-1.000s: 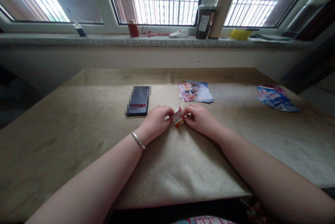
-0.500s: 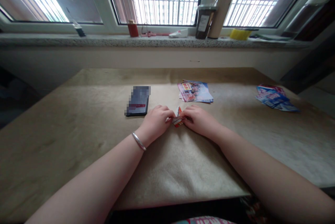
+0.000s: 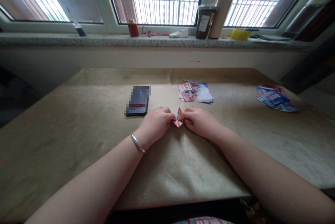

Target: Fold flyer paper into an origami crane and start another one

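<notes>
A small folded piece of printed paper (image 3: 178, 117), red, orange and white, sits pinched between both my hands at the middle of the table. My left hand (image 3: 156, 123), with a silver bangle on its wrist, grips its left side with curled fingers. My right hand (image 3: 200, 121) grips its right side the same way. Only a narrow pointed part of the paper shows between the fingertips. Both hands rest low on the brown paper-covered table (image 3: 78, 129).
A dark phone (image 3: 138, 101) lies left of my hands. A stack of colourful leaflets (image 3: 195, 91) lies just behind them, another leaflet pile (image 3: 274, 97) at the far right. The windowsill (image 3: 104, 40) holds a red can (image 3: 133, 28), a dark container (image 3: 203, 21) and a yellow object (image 3: 240, 34).
My fingertips have drawn closer together and the folded paper now shows narrower and more upright between them. The arms and everything else on the table stay put.
</notes>
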A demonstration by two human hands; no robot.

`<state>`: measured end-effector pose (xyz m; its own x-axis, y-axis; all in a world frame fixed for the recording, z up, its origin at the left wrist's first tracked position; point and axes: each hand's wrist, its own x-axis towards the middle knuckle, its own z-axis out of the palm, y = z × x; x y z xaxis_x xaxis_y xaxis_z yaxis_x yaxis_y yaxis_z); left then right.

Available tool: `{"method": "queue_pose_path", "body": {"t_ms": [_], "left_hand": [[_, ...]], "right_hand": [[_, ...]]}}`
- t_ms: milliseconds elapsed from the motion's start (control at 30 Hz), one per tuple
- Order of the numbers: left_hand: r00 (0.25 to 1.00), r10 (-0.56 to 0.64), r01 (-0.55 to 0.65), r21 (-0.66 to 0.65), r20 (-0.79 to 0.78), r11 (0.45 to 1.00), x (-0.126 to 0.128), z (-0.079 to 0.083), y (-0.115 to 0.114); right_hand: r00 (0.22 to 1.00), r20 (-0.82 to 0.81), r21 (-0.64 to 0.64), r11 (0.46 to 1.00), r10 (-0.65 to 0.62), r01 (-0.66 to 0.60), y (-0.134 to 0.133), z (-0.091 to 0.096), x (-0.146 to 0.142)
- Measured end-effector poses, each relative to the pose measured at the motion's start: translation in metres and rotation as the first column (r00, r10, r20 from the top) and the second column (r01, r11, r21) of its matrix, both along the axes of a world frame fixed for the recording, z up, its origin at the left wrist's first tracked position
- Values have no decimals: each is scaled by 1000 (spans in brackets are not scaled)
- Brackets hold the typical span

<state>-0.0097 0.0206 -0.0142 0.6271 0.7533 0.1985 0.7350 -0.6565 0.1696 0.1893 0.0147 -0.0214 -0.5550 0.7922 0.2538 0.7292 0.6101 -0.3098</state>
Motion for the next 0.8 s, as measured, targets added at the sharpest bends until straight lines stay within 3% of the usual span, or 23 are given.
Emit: {"method": "queue_pose_path", "body": {"t_ms": [800], "left_hand": [[988, -90, 93, 18, -127, 996, 1, 16, -6]], "right_hand": [[997, 81, -4, 1000, 16, -15, -6, 9, 2]]}}
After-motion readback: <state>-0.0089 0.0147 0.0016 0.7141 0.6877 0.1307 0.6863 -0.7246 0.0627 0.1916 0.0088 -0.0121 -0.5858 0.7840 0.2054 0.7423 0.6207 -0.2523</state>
